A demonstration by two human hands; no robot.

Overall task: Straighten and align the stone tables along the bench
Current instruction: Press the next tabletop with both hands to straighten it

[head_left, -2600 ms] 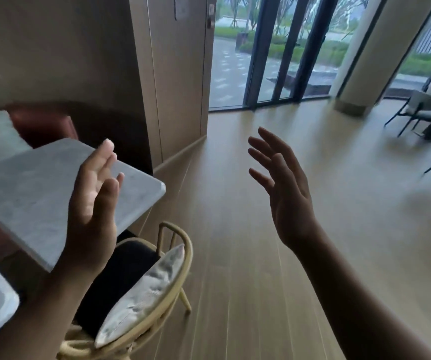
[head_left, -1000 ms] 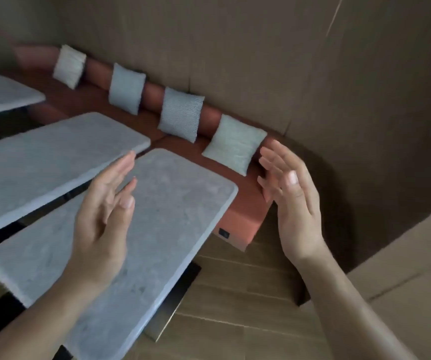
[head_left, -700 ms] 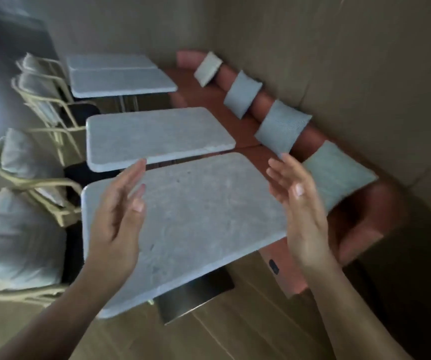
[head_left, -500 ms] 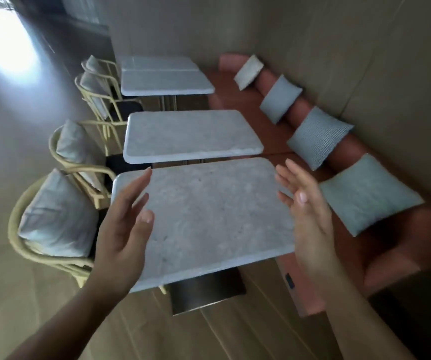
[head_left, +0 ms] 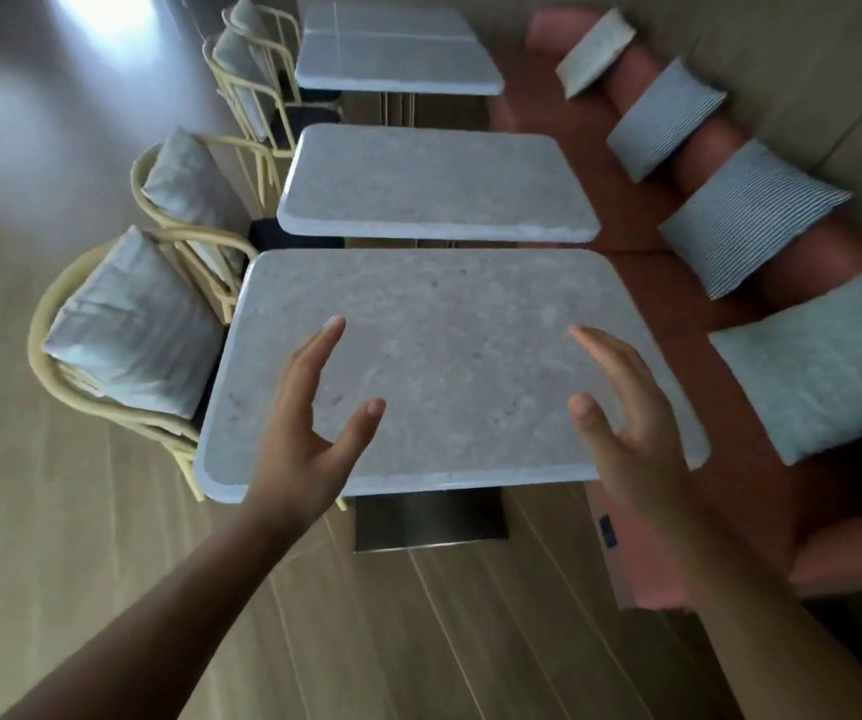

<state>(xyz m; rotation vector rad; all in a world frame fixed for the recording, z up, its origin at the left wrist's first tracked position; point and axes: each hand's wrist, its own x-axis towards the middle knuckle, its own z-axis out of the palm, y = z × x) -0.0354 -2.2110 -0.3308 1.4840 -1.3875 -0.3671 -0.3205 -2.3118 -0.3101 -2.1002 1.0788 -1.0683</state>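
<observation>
Grey stone tables stand in a row beside a red bench on the right. The nearest stone table sits on a dark metal base. A second table lies just beyond it, slightly skewed, and a third table stands farther back. My left hand hovers open above the near table's front left part. My right hand hovers open over its front right part. Neither hand holds anything, and I cannot tell whether they touch the top.
Cream rattan chairs with grey cushions line the left side, the closest chair against the near table's left edge. Several grey pillows lean on the bench back. Wooden floor spreads in front and to the left.
My view swung from the window area round to the row of tables and closer over the nearest one. Both hands stayed open and dropped toward its top.
</observation>
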